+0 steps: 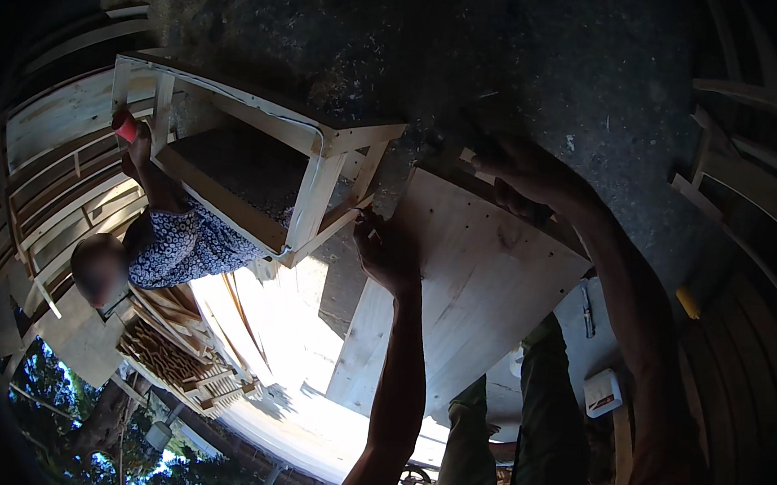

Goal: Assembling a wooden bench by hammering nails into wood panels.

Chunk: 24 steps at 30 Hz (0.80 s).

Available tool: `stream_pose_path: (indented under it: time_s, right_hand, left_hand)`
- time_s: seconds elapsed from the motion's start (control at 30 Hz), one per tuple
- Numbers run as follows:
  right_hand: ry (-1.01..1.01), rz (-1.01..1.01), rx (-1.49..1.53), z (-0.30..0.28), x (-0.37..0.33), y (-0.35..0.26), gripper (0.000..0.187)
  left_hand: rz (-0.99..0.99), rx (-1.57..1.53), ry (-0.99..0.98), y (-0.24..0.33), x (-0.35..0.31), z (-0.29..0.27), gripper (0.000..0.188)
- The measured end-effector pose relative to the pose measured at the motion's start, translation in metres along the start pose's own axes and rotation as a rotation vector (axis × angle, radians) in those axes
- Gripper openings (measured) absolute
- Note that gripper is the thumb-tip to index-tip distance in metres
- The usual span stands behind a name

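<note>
A pale wooden panel (466, 288) with small dark dots along its edges stands tilted in front of my legs. At its upper left edge is my left hand (386, 251), closed, fingertips pinched together; whatever lies between them is too small to name. My right hand (537, 185) is over the panel's far edge, in shadow, its fingers curled round something dark that I cannot make out. Just left of my left hand, a corner of an open wooden frame (320, 197) comes close to the panel. A thin white cord (315, 127) runs along that frame.
Behind the frame at left, another person in a patterned shirt (185, 246) holds a red object (125, 125). Wooden slats (57, 210) stack beyond. At right lie a yellow object (688, 302), a white container (602, 393), a metal tool (587, 309) and wooden frames (753, 187).
</note>
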State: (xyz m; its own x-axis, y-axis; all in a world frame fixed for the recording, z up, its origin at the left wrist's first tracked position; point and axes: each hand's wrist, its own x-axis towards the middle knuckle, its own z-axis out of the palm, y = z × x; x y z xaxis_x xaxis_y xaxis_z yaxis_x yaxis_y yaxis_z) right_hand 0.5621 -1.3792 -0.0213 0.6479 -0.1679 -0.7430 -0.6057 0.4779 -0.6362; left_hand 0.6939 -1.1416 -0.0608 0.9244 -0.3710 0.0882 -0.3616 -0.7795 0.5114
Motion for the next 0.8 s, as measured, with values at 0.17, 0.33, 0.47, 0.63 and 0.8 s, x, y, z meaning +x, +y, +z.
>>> stream_pose_path:
  time_s: [0.17, 0.33, 0.47, 0.63, 0.8]
  right_hand:
    - [0.037, 0.01, -0.156, -0.012, -0.013, -0.016, 0.043]
    - [0.216, -0.041, 0.038, 0.05, -0.016, -0.041, 0.029]
    - [0.552, -0.389, -0.319, 0.042, -0.051, 0.041, 0.027]
    - [0.451, 0.006, -0.477, 0.062, -0.125, 0.112, 0.048]
    - [0.248, -0.301, -0.778, 0.159, -0.227, 0.182, 0.045]
  left_hand:
    - [0.034, 0.011, 0.045, 0.019, -0.003, 0.011, 0.017]
    - [-0.162, -0.065, 0.072, 0.004, 0.025, -0.033, 0.018]
    - [-0.212, -0.316, 0.127, 0.003, -0.001, -0.066, 0.016]
    - [-0.459, -0.453, 0.232, -0.076, -0.09, -0.206, 0.015]
    - [-0.844, -0.392, 0.535, -0.267, -0.243, -0.374, 0.016]
